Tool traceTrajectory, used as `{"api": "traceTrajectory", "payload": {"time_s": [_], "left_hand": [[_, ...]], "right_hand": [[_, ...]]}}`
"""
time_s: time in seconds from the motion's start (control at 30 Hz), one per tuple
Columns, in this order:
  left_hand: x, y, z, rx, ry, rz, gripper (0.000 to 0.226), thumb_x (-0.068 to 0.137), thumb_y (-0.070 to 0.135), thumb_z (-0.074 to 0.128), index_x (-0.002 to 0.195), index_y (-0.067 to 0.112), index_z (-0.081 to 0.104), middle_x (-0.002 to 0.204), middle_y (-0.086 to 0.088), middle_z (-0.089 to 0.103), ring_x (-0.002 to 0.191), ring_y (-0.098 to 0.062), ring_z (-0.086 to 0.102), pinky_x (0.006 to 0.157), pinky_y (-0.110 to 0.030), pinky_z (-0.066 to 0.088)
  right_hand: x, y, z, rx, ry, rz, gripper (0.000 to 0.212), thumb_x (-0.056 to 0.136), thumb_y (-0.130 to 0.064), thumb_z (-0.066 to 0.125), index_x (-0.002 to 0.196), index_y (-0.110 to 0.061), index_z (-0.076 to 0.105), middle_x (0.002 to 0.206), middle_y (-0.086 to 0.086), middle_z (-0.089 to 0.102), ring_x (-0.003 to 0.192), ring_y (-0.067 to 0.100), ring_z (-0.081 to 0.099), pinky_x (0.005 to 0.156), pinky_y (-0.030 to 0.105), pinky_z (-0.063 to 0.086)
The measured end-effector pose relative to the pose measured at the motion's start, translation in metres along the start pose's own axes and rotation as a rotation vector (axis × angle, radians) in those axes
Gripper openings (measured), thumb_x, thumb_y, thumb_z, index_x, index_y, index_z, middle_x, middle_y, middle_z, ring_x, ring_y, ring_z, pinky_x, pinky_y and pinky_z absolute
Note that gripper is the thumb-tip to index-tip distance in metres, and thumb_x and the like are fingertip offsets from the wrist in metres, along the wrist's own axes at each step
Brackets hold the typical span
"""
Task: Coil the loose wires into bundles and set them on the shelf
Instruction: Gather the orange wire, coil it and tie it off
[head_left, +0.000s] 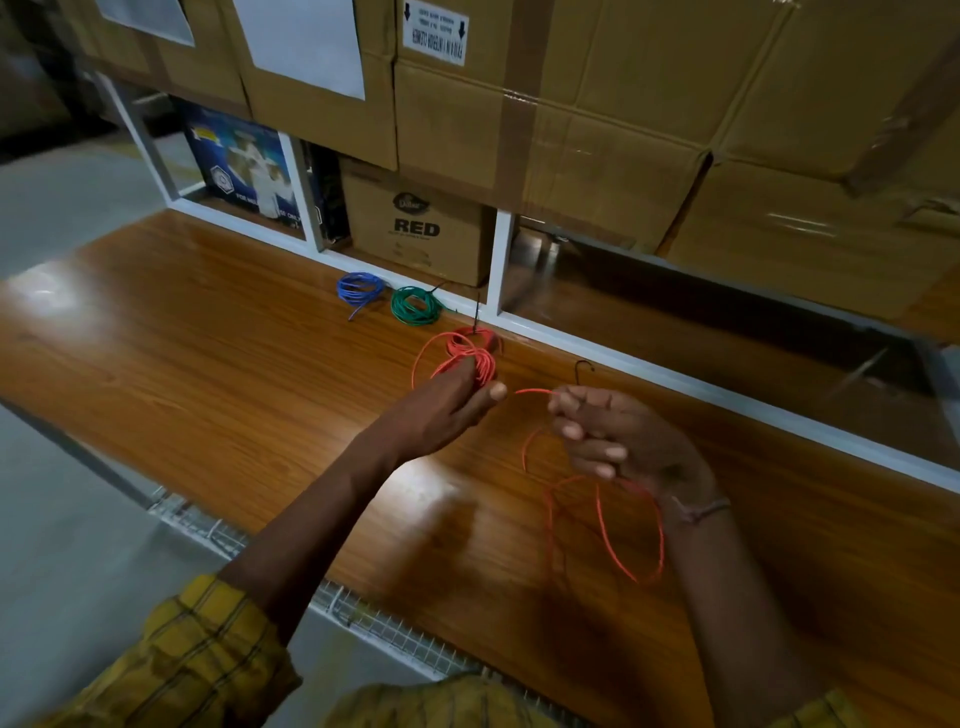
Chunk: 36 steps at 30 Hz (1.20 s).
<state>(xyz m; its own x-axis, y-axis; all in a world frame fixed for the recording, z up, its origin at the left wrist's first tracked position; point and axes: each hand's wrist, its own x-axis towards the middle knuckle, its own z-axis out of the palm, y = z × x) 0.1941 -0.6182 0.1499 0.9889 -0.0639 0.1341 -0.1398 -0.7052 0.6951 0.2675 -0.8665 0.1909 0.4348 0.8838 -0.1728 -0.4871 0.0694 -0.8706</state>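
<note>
2 hands coil a red wire on a wooden table, beside 2 finished bundles.

At the back edge lie a blue wire bundle (359, 289) and, just beside it, a green wire bundle (416, 305). The left hand (441, 410) has its fingers curled around the red wire coil (470, 353); from there the red wire (605, 525) runs to the right hand (621, 441), whose fingers pinch it, loose loops trailing over the table (208, 332) below. A cardboard box (415, 228) marked RED stands on the shelf behind.
</note>
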Motion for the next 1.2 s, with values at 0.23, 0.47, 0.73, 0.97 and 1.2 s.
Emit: {"api": "traceTrajectory", "payload": {"time_s": [0.23, 0.47, 0.73, 0.97, 1.2], "left_hand": [[-0.009, 0.007, -0.006, -0.247, -0.16, -0.01, 0.035, 0.111, 0.037, 0.051, 0.108, 0.003, 0.058, 0.076, -0.005, 0.061, 0.063, -0.011, 0.056, 0.058, -0.022, 0.045], [-0.015, 0.023, 0.002, -1.019, -0.214, -0.025, 0.037, 0.116, 0.024, 0.033, 0.109, -0.001, 0.059, 0.061, -0.005, 0.029, 0.049, -0.014, 0.028, 0.05, -0.026, 0.031], [0.009, 0.023, 0.002, -1.681, 0.18, -0.111, 0.055, 0.115, 0.036, 0.032, 0.131, -0.01, 0.06, 0.113, -0.015, 0.075, 0.099, -0.022, 0.076, 0.099, -0.035, 0.059], [0.016, 0.015, 0.008, -0.747, 0.242, -0.232, 0.04, 0.115, 0.047, 0.032, 0.131, 0.017, 0.054, 0.125, -0.005, 0.073, 0.119, -0.017, 0.071, 0.114, -0.043, 0.047], [0.006, 0.007, 0.02, -0.161, -0.136, -0.078, 0.046, 0.106, 0.058, 0.047, 0.114, 0.013, 0.054, 0.09, -0.009, 0.067, 0.076, -0.019, 0.064, 0.072, -0.038, 0.056]], "right_hand": [[0.009, -0.005, -0.031, 0.01, 0.011, -0.071, 0.023, 0.102, -0.019, 0.057, 0.114, 0.001, 0.059, 0.061, 0.0, 0.047, 0.04, 0.004, 0.042, 0.045, 0.024, 0.043], [0.041, 0.028, -0.039, -0.608, 0.472, -0.117, 0.019, 0.101, -0.031, 0.063, 0.098, -0.016, 0.074, 0.067, -0.003, 0.058, 0.056, 0.005, 0.046, 0.053, 0.02, 0.035], [0.032, 0.077, 0.015, -0.725, 0.287, 0.013, 0.032, 0.106, -0.02, 0.055, 0.102, 0.01, 0.064, 0.071, 0.018, 0.069, 0.055, 0.008, 0.058, 0.06, 0.016, 0.043], [0.011, 0.041, 0.025, -0.764, 0.213, 0.022, 0.017, 0.101, -0.015, 0.064, 0.103, 0.002, 0.066, 0.068, 0.015, 0.063, 0.059, 0.022, 0.058, 0.055, 0.027, 0.05], [-0.001, 0.007, 0.003, -0.913, 0.464, -0.096, 0.012, 0.089, -0.023, 0.079, 0.091, -0.013, 0.072, 0.078, 0.009, 0.07, 0.064, 0.008, 0.061, 0.06, 0.021, 0.049]]}}
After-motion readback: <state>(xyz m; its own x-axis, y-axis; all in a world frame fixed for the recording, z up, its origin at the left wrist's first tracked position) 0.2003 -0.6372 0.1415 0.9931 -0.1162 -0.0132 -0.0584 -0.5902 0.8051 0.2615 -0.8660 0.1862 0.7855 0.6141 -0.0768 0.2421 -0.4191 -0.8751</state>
